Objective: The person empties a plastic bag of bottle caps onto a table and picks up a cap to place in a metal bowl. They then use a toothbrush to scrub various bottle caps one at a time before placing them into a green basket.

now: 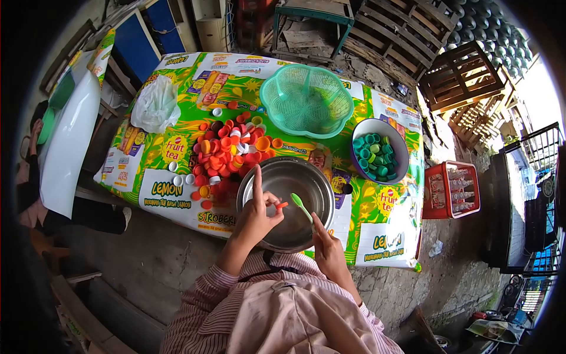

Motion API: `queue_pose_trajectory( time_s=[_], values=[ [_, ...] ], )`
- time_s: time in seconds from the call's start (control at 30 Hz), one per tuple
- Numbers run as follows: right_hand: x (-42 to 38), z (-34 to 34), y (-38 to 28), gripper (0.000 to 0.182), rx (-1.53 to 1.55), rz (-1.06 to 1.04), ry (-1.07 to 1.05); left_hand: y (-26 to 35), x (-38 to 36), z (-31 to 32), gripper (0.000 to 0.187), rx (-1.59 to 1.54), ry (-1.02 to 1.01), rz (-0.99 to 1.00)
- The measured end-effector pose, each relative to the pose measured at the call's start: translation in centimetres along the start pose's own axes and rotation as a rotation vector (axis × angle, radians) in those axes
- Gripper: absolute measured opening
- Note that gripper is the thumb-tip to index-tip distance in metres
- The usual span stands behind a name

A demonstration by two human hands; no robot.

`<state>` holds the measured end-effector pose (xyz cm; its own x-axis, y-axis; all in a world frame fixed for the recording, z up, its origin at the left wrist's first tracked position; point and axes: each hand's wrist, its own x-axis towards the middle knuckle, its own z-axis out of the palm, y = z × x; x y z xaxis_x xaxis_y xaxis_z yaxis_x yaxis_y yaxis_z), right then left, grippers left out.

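Note:
My left hand (257, 217) is over the left side of a steel basin (243, 194), its index finger pointing up. Pinched between its thumb and other fingers is a small red-orange bottle cap (282, 205). On the basin's right, my right hand (328, 246) grips what looks like a green toothbrush (299, 203), its head tilted up toward the cap without touching it. The basin seems to hold some water. Beyond my left hand lies a loose pile of red, orange and white bottle caps (230, 147).
A turquoise plastic basket (306, 100) stands at the back of the table, and a bowl (405, 154) of green caps at the right. A crumpled clear plastic bag (155, 105) lies back left. Off the table's right edge is a red crate (433, 192) with bottles. Another person sits far left.

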<state>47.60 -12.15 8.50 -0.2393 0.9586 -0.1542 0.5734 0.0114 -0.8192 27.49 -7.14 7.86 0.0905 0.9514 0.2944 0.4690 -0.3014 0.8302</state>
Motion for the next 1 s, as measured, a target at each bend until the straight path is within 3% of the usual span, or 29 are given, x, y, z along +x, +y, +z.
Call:
queue_pose_trajectory(
  time_s=[0.03, 0.1, 0.3, 0.37, 0.5, 0.6, 0.67, 0.73, 0.9, 1.0],
  values=[
    [-0.2, 0.1, 0.0, 0.055, 0.002, 0.002, -0.003, 0.2, 0.0, 0.0, 0.102, -0.058, -0.024, -0.076],
    [-0.5, 0.1, -0.5, 0.056, -0.015, -0.203, 0.011, 0.6, 0.0, 0.1, 0.101, -0.117, -0.051, -0.152],
    [-0.6, -0.3, 0.2, 0.057, 0.044, -0.059, 0.090, 1.4, -0.2, 0.4, 0.096, -0.050, 0.029, -0.075],
    [-0.9, -0.4, -0.3, 0.057, 0.009, -0.218, 0.042, 1.6, -0.3, 0.5, 0.096, -0.053, 0.007, -0.092],
    [-0.6, -0.5, 0.9, 0.056, -0.036, -0.033, 0.013, 2.1, -0.7, 0.8, 0.096, -0.078, 0.020, -0.126],
    [-0.9, -0.7, 0.7, 0.054, -0.014, -0.209, 0.091, 1.1, -1.2, 1.5, 0.091, -0.682, 0.041, -0.281],
    [-1.0, -0.9, 0.7, 0.054, -0.054, -0.266, 0.086, 0.9, -1.5, 1.3, 0.091, -0.750, 0.023, -0.362],
    [-0.7, -1.0, 1.1, 0.054, -0.100, -0.195, 0.117, 0.9, -1.6, 1.1, 0.089, -0.806, 0.011, -0.473],
    [-0.9, -1.0, 0.6, 0.054, -0.099, -0.293, 0.081, 0.6, -1.9, 1.0, 0.087, -0.814, 0.027, -0.476],
    [0.2, -0.7, 0.3, 0.054, 0.002, -0.170, 0.133, 0.6, -2.2, 1.0, 0.087, -0.756, -0.009, -0.446]
  ],
)
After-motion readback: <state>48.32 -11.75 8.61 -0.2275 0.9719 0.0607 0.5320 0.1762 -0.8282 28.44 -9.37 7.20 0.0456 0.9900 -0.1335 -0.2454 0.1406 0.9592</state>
